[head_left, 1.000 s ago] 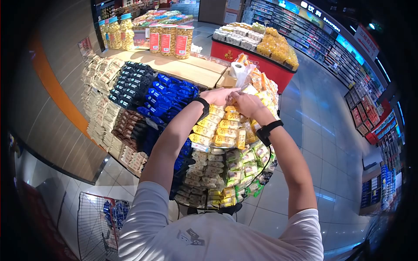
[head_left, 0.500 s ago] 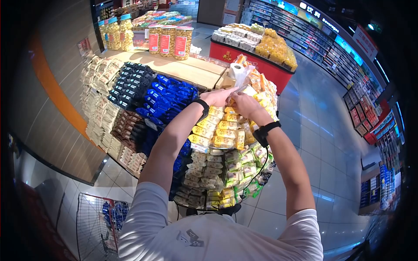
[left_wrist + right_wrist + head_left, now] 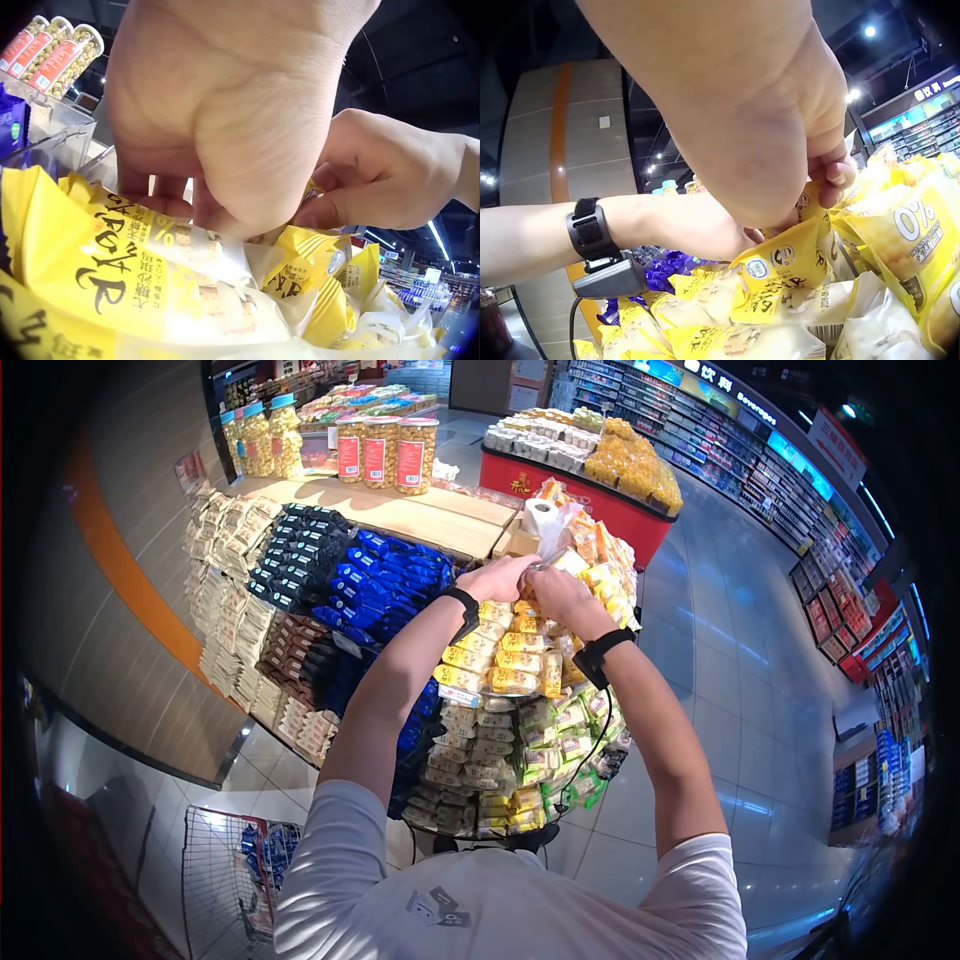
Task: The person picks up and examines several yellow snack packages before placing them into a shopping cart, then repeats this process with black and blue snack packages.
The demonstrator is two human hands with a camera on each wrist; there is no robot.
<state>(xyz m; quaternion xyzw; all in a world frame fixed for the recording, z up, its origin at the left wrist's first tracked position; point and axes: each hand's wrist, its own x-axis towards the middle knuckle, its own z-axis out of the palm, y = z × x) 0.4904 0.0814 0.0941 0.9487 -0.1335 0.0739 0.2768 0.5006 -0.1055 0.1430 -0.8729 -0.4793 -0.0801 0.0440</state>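
Observation:
Both hands meet over a pile of yellow sachima packets [image 3: 520,660] at the display's right end. My right hand [image 3: 562,600] pinches the upper corner of a yellow sachima packet [image 3: 784,259], thumb and fingers curled at its edge. Close against it, my left hand [image 3: 498,578] bends its fingers down at the same packet's other end; its fingertips are partly hidden behind wrappers. Another yellow sachima packet [image 3: 97,262] lies just below the left palm. Clear plastic film [image 3: 557,542] hangs from a white roll [image 3: 541,513] right beyond the fingers.
Blue packets [image 3: 375,585] and black packets [image 3: 295,560] are heaped to the left. Tall snack jars [image 3: 410,458] stand on the wooden top behind. Green packets [image 3: 560,735] fill the lower tier. A wire cart [image 3: 215,870] stands lower left, and a red bin [image 3: 610,500] beyond.
The right hand and wrist have shifted slightly left, closer in against the left hand. The left hand's fingers look more bent than before. The head view has moved a little.

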